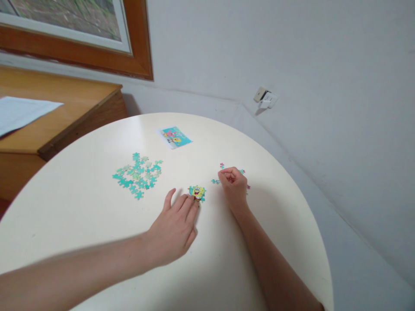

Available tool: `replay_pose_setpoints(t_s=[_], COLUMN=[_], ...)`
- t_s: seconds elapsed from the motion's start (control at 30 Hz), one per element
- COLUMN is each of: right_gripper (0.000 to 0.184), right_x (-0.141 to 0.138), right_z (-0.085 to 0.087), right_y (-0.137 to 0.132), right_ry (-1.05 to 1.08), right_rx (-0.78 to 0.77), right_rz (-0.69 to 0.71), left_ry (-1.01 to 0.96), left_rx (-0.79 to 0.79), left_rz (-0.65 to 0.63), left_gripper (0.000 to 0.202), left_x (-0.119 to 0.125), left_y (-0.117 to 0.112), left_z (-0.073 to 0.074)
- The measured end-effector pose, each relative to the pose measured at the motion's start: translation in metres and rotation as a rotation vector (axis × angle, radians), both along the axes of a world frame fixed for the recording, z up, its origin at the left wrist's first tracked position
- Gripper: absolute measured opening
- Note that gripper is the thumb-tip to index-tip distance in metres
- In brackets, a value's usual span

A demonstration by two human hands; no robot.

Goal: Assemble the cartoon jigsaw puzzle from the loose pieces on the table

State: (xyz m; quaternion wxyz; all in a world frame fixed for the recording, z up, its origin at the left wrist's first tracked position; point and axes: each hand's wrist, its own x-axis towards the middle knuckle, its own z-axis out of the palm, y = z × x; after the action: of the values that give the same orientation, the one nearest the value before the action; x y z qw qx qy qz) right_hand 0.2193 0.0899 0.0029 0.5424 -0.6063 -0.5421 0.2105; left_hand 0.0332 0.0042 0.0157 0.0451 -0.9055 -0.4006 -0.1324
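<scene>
Left hand (177, 222), fingers spread, touches the joined pieces (197, 191), which one careless drag could split, while right hand (234, 188) pinches, contents indiscernible!

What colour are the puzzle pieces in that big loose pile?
The puzzle pieces are mostly teal, with some pale green, best seen in the head view.

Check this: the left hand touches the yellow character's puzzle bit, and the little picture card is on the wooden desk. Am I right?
Not quite: the head view shows the picture card on the white table, not the wooden desk. The left hand does touch the puzzle bit.
</scene>
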Motion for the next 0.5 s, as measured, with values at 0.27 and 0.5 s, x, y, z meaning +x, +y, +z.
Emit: replay_pose_setpoints(t_s=[0.27, 0.5], right_gripper=[0.011, 0.010], right_x=[-0.0003, 0.0058], right_z=[-0.0013, 0.0032], right_y=[0.0007, -0.0030], right_ry=[0.007, -0.060], right_rx=[0.023, 0.168], right_rz=[-0.001, -0.156], left_ry=[-0.014, -0.009], left_rx=[-0.005, 0.029], left_rz=[0.011, -0.006], left_gripper=[0.044, 0.036], left_x=[0.0007, -0.0001], left_y=[0.0001, 0.0007], left_z=[0.0007, -0.0005])
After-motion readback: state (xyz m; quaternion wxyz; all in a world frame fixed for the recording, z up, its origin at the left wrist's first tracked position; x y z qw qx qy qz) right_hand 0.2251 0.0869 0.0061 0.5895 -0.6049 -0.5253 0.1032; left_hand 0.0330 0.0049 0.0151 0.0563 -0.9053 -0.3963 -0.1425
